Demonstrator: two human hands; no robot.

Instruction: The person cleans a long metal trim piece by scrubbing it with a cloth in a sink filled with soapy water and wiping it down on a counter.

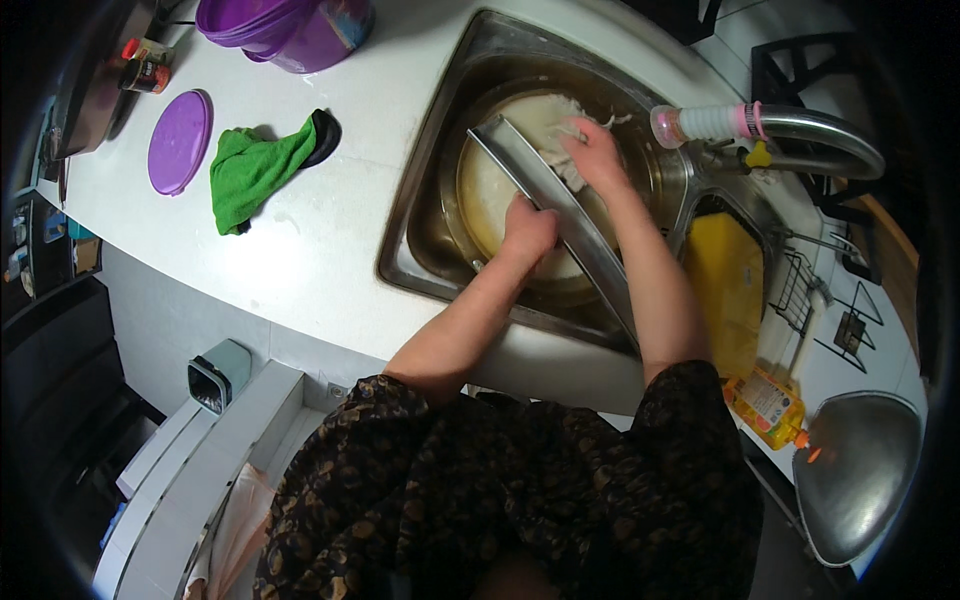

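Note:
My left hand grips the edge of a long, channel-shaped metal piece. The metal slants across the sink, from upper left down toward my right forearm. Beyond it, my right hand, slightly blurred, holds part of a wet whitish cloth. The rest of this cloth trails in cloudy water inside a round basin. That basin sits in a stainless-steel sink. The metal piece and my hands hide part of the basin.
A faucet with a flexible nozzle reaches in from the right. Right of the sink are a yellow board-like item, a dish soap bottle and a metal lid. Leftward lie a green cloth, a purple lid and purple buckets.

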